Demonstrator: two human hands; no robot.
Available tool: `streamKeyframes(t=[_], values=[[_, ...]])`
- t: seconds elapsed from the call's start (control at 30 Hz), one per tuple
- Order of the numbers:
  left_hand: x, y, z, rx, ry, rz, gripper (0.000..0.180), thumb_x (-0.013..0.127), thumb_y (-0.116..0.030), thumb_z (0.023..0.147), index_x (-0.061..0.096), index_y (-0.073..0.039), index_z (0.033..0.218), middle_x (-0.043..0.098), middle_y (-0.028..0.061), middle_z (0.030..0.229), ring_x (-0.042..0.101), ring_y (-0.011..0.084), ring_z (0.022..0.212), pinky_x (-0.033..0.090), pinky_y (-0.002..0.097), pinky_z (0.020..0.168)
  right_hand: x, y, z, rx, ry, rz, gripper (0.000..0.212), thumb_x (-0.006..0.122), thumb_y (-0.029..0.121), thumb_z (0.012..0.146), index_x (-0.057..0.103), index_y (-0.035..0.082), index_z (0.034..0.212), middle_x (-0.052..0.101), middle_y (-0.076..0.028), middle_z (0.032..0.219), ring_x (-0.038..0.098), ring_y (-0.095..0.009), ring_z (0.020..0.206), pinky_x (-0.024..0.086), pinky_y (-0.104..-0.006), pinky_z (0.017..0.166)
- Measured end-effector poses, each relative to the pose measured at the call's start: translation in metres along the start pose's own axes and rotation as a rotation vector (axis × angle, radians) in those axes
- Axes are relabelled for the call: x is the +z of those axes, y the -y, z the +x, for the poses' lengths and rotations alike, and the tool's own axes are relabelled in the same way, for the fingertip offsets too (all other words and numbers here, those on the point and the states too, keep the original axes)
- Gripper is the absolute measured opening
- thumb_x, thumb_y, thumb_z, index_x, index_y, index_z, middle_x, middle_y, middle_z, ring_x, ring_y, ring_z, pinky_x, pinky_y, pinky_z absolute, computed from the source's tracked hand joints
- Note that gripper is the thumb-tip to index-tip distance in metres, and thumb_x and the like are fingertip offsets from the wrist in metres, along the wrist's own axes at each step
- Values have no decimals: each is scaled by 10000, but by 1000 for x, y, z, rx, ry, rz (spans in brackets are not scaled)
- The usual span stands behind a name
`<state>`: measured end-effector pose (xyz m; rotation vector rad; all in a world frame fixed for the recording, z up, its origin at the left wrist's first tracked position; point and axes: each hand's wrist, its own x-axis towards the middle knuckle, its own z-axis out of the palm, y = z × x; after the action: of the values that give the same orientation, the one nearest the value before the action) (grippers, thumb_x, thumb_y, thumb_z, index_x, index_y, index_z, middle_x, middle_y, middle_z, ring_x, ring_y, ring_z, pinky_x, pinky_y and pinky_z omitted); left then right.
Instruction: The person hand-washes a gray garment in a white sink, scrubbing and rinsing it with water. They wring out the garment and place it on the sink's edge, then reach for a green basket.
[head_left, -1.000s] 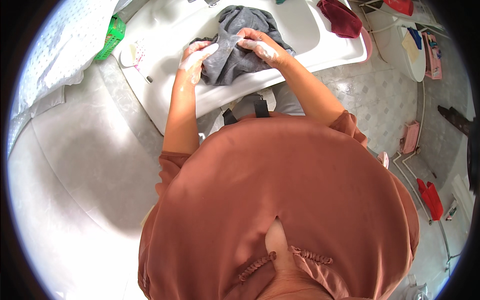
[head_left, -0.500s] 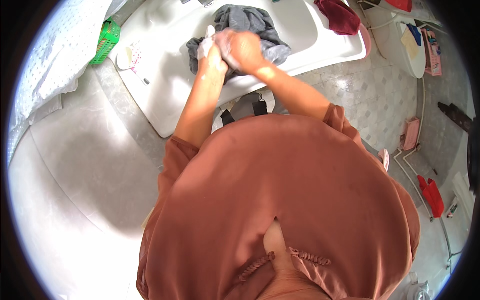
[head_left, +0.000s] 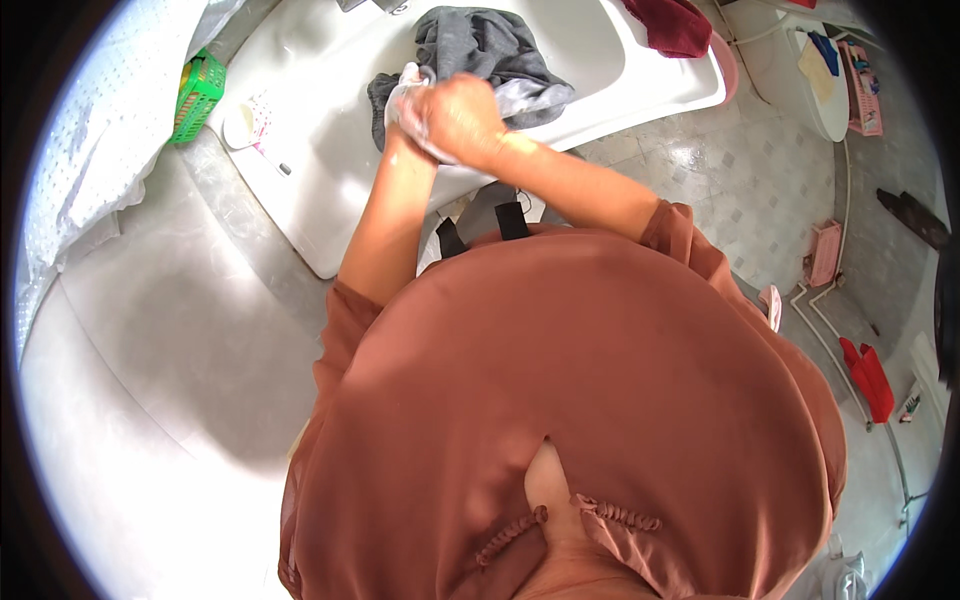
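Observation:
A dark grey garment (head_left: 485, 45) lies crumpled and wet in the white basin (head_left: 300, 190), with pale suds on its folds. At its near left side my two hands are pressed together. My right hand (head_left: 462, 112) is closed in a fist, gripping a sudsy bunch of the cloth. Beneath and to the left of it, my left hand (head_left: 404, 108) is coated in white foam and closed round the same bunch. The right hand partly covers the left hand's fingers and the cloth between them.
A white cup (head_left: 238, 127) and a small brush (head_left: 284, 169) sit on the basin's left ledge beside a green basket (head_left: 198, 98). Dark red cloth (head_left: 672, 25) hangs over the right rim, above a pink tub (head_left: 727, 70). A patterned curtain (head_left: 105, 130) hangs at far left.
My right hand has moved slightly left and down, over more of my left hand. The grey garment's bunched part has shifted with the rubbing hands. The view has tilted slightly.

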<state>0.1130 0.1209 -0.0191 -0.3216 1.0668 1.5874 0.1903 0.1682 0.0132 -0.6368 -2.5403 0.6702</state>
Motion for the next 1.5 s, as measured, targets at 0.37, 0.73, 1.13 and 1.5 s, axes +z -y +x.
streamKeyframes(t=[0.37, 0.73, 1.13, 1.5], values=[[-41, 20, 29, -49, 370, -151, 322, 319, -255, 1014, 584, -89, 1089, 641, 77, 1115, 598, 199, 1023, 470, 344, 927, 18, -20, -5, 22, -96, 109, 341, 583, 385, 868, 671, 124, 669, 641, -126, 622, 636, -329, 608, 505, -440, 589], [-4, -9, -4, -91, 156, 131, 330, 426, -307, 991, 619, -65, 1106, 671, 62, 1051, 633, 224, 972, 496, 372, 905, 14, -63, 13, 295, 81, 54, 402, 522, 402, 903, 695, 79, 738, 649, -156, 665, 632, -366, 650, 505, -460, 640], [-1, -40, -28, 231, 144, 576, 287, 642, -163, 897, 614, 17, 1118, 656, 79, 1047, 622, 168, 949, 479, 274, 860, 3, -86, 9, 766, 94, 1298, 384, 622, 304, 930, 652, -21, 1133, 628, 15, 970, 518, -85, 902, 414, -230, 848], [10, -37, -19, 186, -86, 614, 277, 567, -284, 969, 627, -20, 1025, 631, 38, 935, 578, 141, 860, 462, 284, 809, -22, -76, 3, 460, 357, 1069, 241, 595, 324, 933, 600, 88, 884, 586, 68, 863, 512, -72, 906, 393, -246, 870]])
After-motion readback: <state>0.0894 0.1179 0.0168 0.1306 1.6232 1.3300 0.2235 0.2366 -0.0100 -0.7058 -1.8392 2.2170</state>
